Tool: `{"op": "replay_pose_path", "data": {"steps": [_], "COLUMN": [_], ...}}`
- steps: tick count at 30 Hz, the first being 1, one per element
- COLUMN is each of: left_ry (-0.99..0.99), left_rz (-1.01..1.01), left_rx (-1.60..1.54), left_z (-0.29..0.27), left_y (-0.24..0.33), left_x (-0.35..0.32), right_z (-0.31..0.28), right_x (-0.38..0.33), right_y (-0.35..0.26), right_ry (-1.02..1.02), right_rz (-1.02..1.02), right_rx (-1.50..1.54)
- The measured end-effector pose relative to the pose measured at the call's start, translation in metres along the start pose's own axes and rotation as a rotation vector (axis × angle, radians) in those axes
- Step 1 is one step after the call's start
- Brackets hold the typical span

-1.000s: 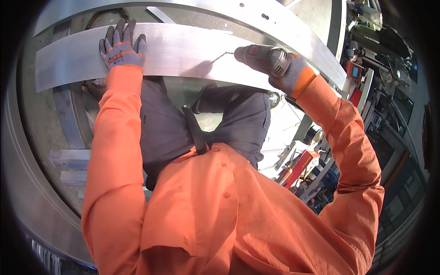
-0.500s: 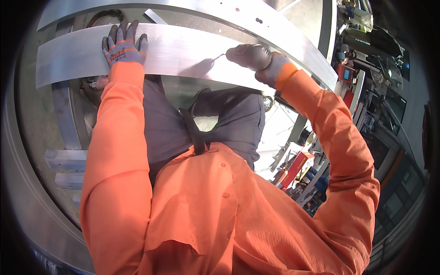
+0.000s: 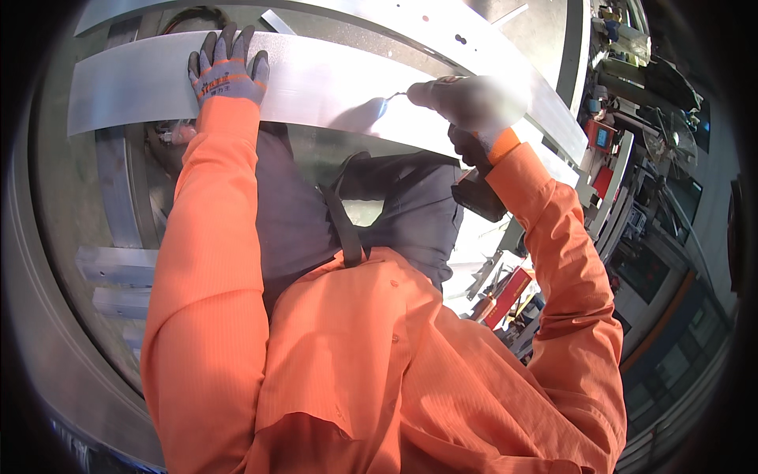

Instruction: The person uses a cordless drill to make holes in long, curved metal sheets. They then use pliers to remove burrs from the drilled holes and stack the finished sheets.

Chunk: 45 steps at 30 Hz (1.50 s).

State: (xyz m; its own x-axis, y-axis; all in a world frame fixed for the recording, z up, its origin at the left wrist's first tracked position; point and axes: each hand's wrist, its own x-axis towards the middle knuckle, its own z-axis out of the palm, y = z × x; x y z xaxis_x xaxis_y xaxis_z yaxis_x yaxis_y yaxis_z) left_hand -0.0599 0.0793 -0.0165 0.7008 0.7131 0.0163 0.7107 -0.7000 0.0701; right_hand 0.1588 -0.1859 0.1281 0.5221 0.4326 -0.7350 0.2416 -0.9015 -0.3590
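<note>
My left hand (image 3: 229, 75), in a grey and orange work glove, lies flat with fingers spread on a long, pale metal plate (image 3: 308, 75) across my lap. My right hand (image 3: 471, 146), gloved too, is wrapped round the handle of a cordless drill (image 3: 433, 95). The drill's nose points left, and a thin bit shows at its front, just over the plate's right half. Whether the bit touches the metal I cannot tell. Below my grip hangs the dark battery base (image 3: 480, 196). The rear of the drill and part of my hand are blurred.
Beyond the plate runs another long metal profile (image 3: 426, 35) with several holes. Metal bars (image 3: 118, 265) lie at the left. On the right are a red device with a small screen (image 3: 602, 137), a red box (image 3: 509, 296) and cluttered tools.
My right wrist has turned and shifted a little right, so the drill is tilted differently and its battery base now shows. My left hand stays on the plate; the whole view has shifted slightly.
</note>
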Motion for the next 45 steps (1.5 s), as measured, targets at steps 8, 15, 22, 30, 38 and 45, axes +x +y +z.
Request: {"op": "replay_pose_path", "data": {"steps": [8,15,22,30,38,45], "left_ry": [-0.060,0.038,-0.044,-0.007,-0.035,0.034], "left_rz": [-0.018,0.009,-0.021,0.020,-0.017,0.116], "left_rx": [0.044,0.018,0.008,0.001,0.024,-0.049], "left_z": [-0.008,0.011,-0.011,-0.002,-0.016,-0.011], "left_y": [0.005,-0.004,0.010,0.007,0.010,0.007], "left_x": [0.004,0.003,0.004,0.004,-0.001,-0.009], "right_z": [0.014,-0.006,0.013,0.003,0.030,0.132], "right_x": [-0.004,0.005,-0.009,-0.106,-0.252,-0.345], "right_y": [0.013,0.025,0.007,0.053,0.171,0.271], "right_ry": [0.010,-0.020,0.296,0.341,0.722,0.724], "right_rz": [0.082,0.331,-0.422,0.042,0.250,0.467], "right_rx": [0.203,0.443,-0.523,0.847,0.971,1.317]}}
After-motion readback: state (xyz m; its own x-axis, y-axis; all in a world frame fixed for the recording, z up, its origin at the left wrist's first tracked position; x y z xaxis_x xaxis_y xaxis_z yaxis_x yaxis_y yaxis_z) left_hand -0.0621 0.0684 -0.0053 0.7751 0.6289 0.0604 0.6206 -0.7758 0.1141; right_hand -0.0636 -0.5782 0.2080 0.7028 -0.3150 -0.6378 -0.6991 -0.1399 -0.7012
